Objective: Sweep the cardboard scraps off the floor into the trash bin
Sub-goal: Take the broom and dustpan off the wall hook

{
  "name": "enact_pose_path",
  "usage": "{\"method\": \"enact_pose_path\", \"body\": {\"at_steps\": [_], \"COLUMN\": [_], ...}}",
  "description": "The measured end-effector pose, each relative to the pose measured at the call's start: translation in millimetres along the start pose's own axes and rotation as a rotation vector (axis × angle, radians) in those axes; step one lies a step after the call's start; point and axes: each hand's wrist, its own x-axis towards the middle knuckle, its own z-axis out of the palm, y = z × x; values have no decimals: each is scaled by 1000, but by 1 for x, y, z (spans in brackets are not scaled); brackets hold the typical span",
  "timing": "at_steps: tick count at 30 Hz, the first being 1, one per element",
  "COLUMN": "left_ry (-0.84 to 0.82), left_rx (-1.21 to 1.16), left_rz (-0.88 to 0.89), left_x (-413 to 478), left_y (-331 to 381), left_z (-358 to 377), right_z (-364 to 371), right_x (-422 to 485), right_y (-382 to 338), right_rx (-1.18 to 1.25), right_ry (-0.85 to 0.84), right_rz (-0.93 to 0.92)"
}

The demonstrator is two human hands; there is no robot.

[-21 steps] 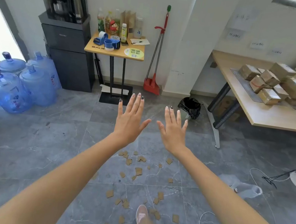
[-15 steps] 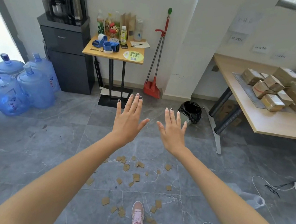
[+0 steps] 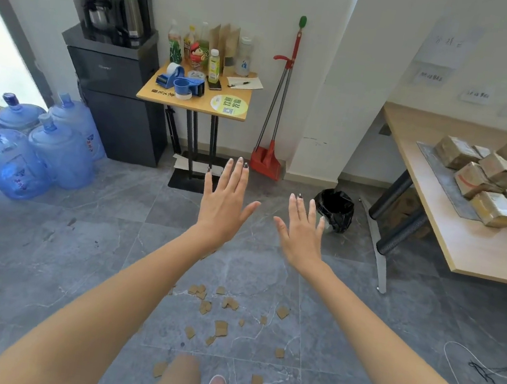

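Note:
Several small brown cardboard scraps (image 3: pixel 221 327) lie scattered on the grey tiled floor just in front of my feet. A small trash bin (image 3: pixel 334 209) lined with a black bag stands on the floor near the white pillar. A red broom with dustpan (image 3: pixel 267 158) leans upright against the wall left of the pillar. My left hand (image 3: pixel 223 204) and my right hand (image 3: pixel 302 227) are stretched out ahead of me, palms down, fingers spread, holding nothing. Both hover well above the scraps, short of the broom and the bin.
A small wooden side table (image 3: pixel 193 100) with bottles and tape dispensers stands by a dark water dispenser (image 3: pixel 115 77). Blue water jugs (image 3: pixel 42 148) sit at the left. A long table (image 3: pixel 465 239) with cardboard boxes fills the right. Cables (image 3: pixel 480 366) lie on the floor.
The view has moved forward toward the back wall, so the scraps sit lower in the frame. Both hands stay outstretched and empty, and my right hand is now close to the bin.

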Motion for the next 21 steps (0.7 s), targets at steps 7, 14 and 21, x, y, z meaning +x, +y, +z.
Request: {"method": "enact_pose_path", "body": {"at_steps": [7,14,21], "left_ry": [-28,11,34], "left_rx": [-14,-42,-71], "left_rz": [-13,38,56], "left_x": [56,121,172], "left_y": [-14,-27,-50], "left_z": [13,21,27], "right_z": [-11,-19,-25], "right_x": [54,127,178], "right_y": [9,8,-19], "right_rx": [50,-2,-51], "right_ry": [36,58,91], "right_rz": [-5,44,22]}}
